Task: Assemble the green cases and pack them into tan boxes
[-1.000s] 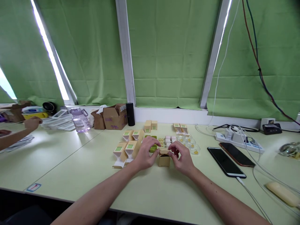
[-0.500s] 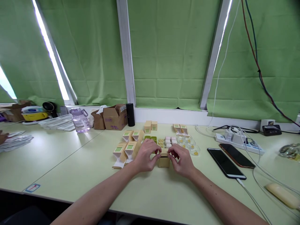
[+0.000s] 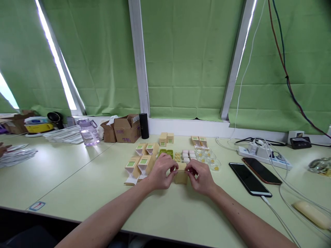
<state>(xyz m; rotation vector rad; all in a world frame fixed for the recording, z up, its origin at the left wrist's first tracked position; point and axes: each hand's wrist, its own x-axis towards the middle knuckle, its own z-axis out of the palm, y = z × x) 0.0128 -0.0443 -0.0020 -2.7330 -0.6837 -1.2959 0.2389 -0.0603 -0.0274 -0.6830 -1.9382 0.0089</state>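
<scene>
A small tan cardboard box (image 3: 181,177) stands on the table in front of me. My left hand (image 3: 162,172) pinches its upper left edge with thumb and index finger. On the other side, my right hand (image 3: 200,173) grips the upper right edge the same way. The lid flap lies flat across the top. Behind the hands are green cubes (image 3: 169,153), small yellowish cubes (image 3: 177,155), pale pink-white blocks (image 3: 185,155) and clear cups with yellow centres (image 3: 207,159). Several open tan boxes (image 3: 144,164) with green labels stand left of my left hand.
Two closed tan boxes (image 3: 163,140) and two open ones (image 3: 199,142) sit farther back. Phones (image 3: 249,179), cables and a power strip (image 3: 266,156) occupy the right side. Brown cartons (image 3: 127,130), a black cylinder (image 3: 144,126) and a purple bottle (image 3: 88,132) line the back left. Another person's hand (image 3: 3,148) shows far left.
The dark gap beneath the box's lid has closed, and the flap now lies down against the front. Both hands keep nearly the same place.
</scene>
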